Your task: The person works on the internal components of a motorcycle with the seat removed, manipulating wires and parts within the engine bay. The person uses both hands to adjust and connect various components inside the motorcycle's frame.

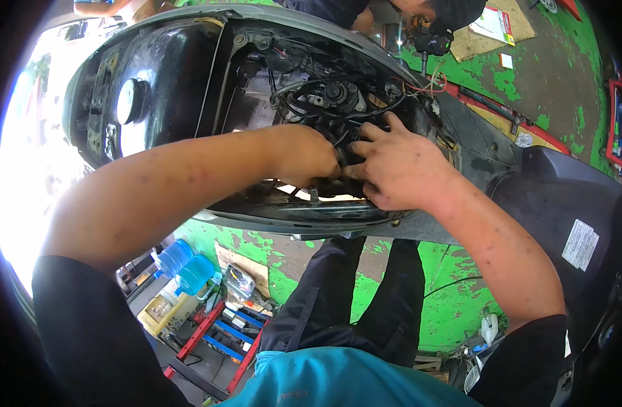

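Note:
A scooter with its black body opened up lies across in front of me, its engine bay [256, 95] exposed. My left hand [298, 154] is down in the bay, fingers curled in a fist. What it grips, if anything, is hidden beneath it. Just to the right, my right hand [402, 166] has its fingers spread over dark parts of the bay, the fingertips pointing toward the left hand. A round engine part with a black hose [304, 85] shows beyond both hands. To the left is a shiny black tank [175, 74] with a round cap [128, 102].
Loose wires [429, 87] stick out at the bay's far right. Across the scooter, another person's hand is near a dark tool [433, 44]. Blue water jugs [189, 264] and a red metal frame [202, 332] stand at lower left. The floor [453, 305] is worn green.

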The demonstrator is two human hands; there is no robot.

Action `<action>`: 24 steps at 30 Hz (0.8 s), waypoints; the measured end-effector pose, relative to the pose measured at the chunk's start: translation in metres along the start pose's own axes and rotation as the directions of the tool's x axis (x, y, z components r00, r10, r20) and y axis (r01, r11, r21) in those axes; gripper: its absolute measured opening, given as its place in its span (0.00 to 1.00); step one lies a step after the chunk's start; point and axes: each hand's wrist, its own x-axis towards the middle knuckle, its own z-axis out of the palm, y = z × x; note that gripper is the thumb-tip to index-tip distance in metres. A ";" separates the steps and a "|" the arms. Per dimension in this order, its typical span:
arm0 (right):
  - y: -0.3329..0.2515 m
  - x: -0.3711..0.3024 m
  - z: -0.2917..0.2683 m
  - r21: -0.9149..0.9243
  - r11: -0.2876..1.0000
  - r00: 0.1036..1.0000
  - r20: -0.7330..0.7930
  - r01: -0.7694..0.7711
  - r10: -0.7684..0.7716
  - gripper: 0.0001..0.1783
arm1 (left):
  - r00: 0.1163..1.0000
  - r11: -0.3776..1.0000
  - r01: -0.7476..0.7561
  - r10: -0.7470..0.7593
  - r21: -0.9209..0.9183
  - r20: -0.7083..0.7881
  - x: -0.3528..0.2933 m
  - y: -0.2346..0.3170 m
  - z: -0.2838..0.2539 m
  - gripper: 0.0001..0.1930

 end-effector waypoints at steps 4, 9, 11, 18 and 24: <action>0.001 -0.004 0.002 0.045 0.999 0.999 -0.038 0.006 -0.005 0.17 | 0.967 0.976 0.028 -0.081 -0.217 -0.242 -0.027 0.000 -0.022 0.11; 0.002 -0.003 0.005 0.055 0.998 0.999 -0.047 0.009 -0.006 0.14 | 0.695 0.768 0.458 -0.623 -0.446 -0.359 -0.042 0.026 -0.032 0.18; 0.001 -0.004 0.006 0.049 0.999 0.998 -0.063 0.006 -0.003 0.12 | 0.677 0.624 0.608 -0.731 -0.491 -0.090 -0.039 0.035 -0.034 0.25; 0.000 -0.005 0.004 0.046 0.999 0.993 -0.121 0.006 -0.001 0.11 | 0.732 0.675 0.619 -0.681 -0.401 -0.019 -0.020 0.027 0.005 0.26; 0.000 -0.004 0.002 0.045 0.999 0.991 -0.135 0.007 -0.001 0.10 | 0.860 0.880 0.457 -0.475 -0.132 -0.187 -0.033 0.011 -0.004 0.20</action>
